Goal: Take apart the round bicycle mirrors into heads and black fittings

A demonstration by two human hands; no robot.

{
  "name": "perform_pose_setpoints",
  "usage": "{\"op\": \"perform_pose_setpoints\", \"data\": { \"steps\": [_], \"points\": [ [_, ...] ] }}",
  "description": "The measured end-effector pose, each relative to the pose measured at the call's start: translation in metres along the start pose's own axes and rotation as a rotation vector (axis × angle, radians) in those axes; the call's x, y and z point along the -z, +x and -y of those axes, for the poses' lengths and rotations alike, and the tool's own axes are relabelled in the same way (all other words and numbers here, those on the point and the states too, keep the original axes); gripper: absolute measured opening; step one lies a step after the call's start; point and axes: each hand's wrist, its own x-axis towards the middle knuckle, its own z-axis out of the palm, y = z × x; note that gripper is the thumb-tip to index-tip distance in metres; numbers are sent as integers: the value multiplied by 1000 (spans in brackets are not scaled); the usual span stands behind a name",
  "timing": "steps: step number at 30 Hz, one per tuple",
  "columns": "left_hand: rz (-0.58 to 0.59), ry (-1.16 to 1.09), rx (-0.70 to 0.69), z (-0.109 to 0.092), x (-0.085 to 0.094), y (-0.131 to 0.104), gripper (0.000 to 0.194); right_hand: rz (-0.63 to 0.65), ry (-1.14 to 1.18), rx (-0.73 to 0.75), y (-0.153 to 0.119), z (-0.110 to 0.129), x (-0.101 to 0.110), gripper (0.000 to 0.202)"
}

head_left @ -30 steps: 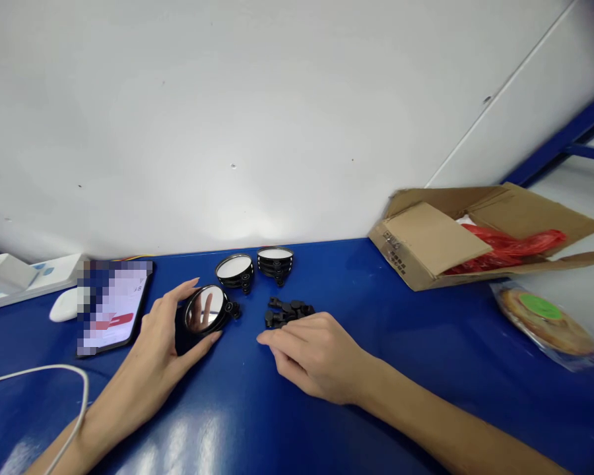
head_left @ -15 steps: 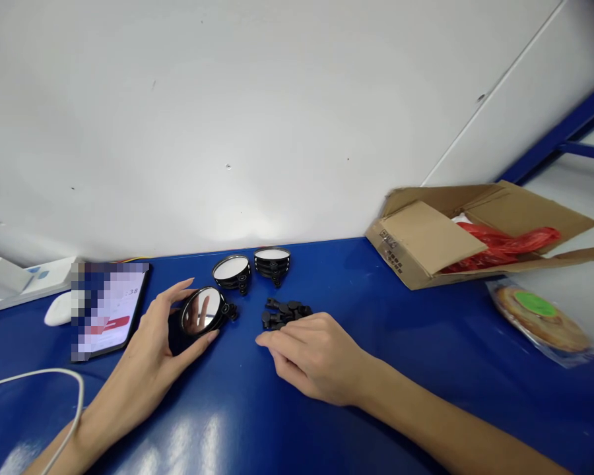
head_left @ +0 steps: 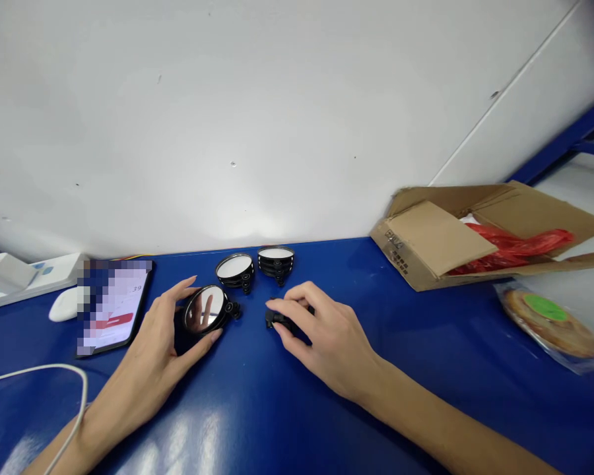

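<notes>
My left hand (head_left: 161, 346) grips a stack of round black-rimmed mirrors (head_left: 204, 309), thumb at the near edge and fingers at the far side. A black clamp joint sticks out on the stack's right. Farther back stand two more mirror stacks, one on the left (head_left: 234, 266) and one on the right (head_left: 276, 254), each with black joints in front. My right hand (head_left: 321, 330) has its thumb and fingers closed around small black clamp parts (head_left: 276, 319) on the blue table. The hand covers most of these parts.
A phone (head_left: 116, 307) and a white mouse-like object (head_left: 64, 305) lie at the left, near a white cable (head_left: 54, 366) crossing my left forearm. At the right are an open cardboard box (head_left: 410, 254) with a red bag and a wrapped round item (head_left: 567, 326). A white wall rises behind.
My right hand has opened from its curled pose and moved over the black parts, thumb and fingers now around them. My left hand keeps its hold on the mirror stack. The view has shifted slightly.
</notes>
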Motion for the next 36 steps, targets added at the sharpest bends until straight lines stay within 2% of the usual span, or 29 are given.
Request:
{"op": "perform_pose_setpoints", "data": {
  "steps": [2, 6, 9, 13, 17, 20, 26, 29, 32, 36],
  "points": [
    [1, 7, -4, -1, 0, 0, 85, 45, -50, -68, -1, -2, -1, 21],
    [-5, -5, 7, -4, 2, -1, 85, 79, 17, -92, -4, -5, -6, 8],
    [-5, -42, 37, -7, 2, -1, 81, 34, 46, -99, -4, -5, -7, 11],
    [-12, -58, 43, -10, 3, 0, 78, -18, -43, -151, -3, -5, -4, 11],
    [-15, -48, 40, -12, 3, 0, 77, 55, -6, -269, -3, -9, -2, 18],
    [-22, -33, 69, -11, 2, -1, 78, 83, 50, -302, -4, -10, -2, 22],
    [-136, 12, -39, -12, 4, -3, 69, 78, 83, -287, -6, -8, -3, 21],
    [-166, -84, -100, -17, 7, -6, 62, 101, 82, -281, -6, -7, -2, 29],
    [-67, -318, -82, -25, 10, -13, 62, 131, 75, -277, -5, -6, 0, 30],
    [111, -535, 46, -36, 7, -24, 82, 137, 58, -245, -2, -4, -2, 14]
  ]
}}
